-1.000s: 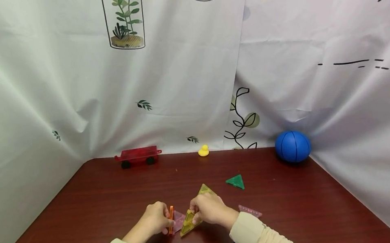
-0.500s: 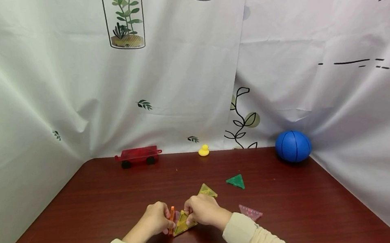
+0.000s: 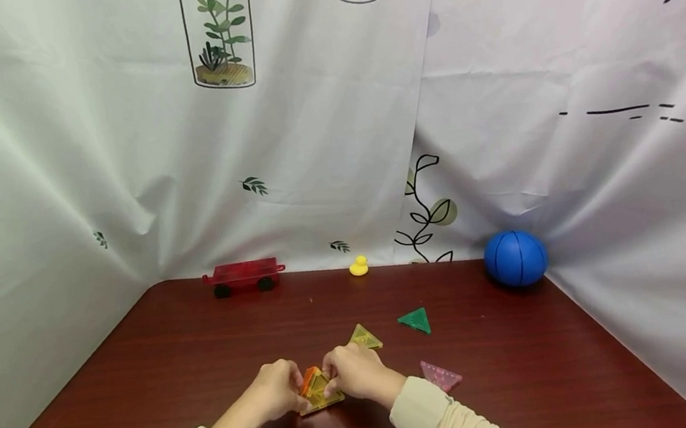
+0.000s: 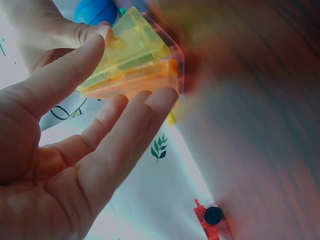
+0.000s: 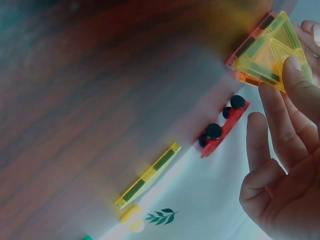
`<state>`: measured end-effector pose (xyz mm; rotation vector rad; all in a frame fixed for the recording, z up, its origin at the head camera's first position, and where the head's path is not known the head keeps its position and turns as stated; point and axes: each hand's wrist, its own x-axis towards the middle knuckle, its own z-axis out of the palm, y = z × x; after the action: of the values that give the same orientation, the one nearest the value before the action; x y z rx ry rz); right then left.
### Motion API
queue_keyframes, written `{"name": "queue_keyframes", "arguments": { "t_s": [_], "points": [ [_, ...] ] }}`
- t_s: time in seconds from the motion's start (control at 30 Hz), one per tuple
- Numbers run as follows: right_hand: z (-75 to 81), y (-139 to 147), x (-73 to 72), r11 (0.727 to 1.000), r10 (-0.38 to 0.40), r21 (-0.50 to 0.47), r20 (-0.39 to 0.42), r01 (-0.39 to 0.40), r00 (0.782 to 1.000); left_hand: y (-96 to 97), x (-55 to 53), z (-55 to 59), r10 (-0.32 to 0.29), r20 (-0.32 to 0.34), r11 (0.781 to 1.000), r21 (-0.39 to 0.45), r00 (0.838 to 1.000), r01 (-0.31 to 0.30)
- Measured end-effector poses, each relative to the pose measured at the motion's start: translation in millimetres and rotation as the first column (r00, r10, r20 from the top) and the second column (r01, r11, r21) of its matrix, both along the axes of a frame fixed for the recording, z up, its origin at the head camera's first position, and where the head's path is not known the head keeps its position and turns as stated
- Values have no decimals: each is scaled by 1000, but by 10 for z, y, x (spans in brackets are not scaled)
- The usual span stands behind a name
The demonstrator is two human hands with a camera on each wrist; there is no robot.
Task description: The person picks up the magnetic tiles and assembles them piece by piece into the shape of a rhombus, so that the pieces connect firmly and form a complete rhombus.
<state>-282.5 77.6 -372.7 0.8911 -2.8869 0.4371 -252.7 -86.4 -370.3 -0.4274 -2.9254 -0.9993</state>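
My left hand (image 3: pixel 278 389) was bent into a pinch at the left side of the tile assembly: thumb at the yellow face, other fingers extended along the orange triangular tile (image 3: pixel 308 376). My right hand (image 3: pixel 356 371) was nearly closed, with thumb and forefinger gripping the yellow triangular tile (image 3: pixel 318 389); its remaining fingers were spread. Both tiles stood over a pink base tile (image 5: pixel 255 37), forming transparent walls around a hollow. The far side could not be made out.

The assembly was located at the near middle of the table (image 3: pixel 172 352). Loose parts: second yellow tile (image 3: pixel 364 336), just beyond the right hand; green tile (image 3: pixel 415 320), farther right; loose pink tile (image 3: pixel 440 375), beside the right forearm.

At the rear edge stood a red wagon (image 3: pixel 245 274), a yellow duck (image 3: pixel 358 265) and a blue ball (image 3: pixel 515 258), left to right.

Printed vessels on the curtain (image 3: pixel 307 139): the tall jar (image 3: pixel 196 38) contained leafy stems in a sandy layer; the round bowl (image 3: pixel 362 0) contained a blue form over similar sand.
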Motion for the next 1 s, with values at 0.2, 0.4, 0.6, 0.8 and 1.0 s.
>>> {"name": "queue_keyframes", "arguments": {
  "t_s": [0.2, 0.4, 0.6, 0.8, 1.0],
  "points": [
    [38, 9, 6, 1000, -18, -18, 32, 18, 999, 6, 12, 19, 19, -16, 1000, -7, 1000, -19],
    [67, 108, -18, 998, -54, -9, 21, 54, 998, -5, 37, 24, 32, -9, 999, -2, 999, -32],
    [-2, 287, -120, 990, -117, 72, -50, 121, 992, -20, 49, 42, 36, -15, 999, 3, 999, -36],
    [-105, 465, -225, 949, -175, 254, -71, 187, 982, -13, 67, 91, 17, -12, 1000, 26, 1000, -17],
    [-101, 569, -216, 941, -177, 289, -20, 175, 984, 5, 117, 162, -4, 3, 999, 44, 1000, 4]
  ]
}}
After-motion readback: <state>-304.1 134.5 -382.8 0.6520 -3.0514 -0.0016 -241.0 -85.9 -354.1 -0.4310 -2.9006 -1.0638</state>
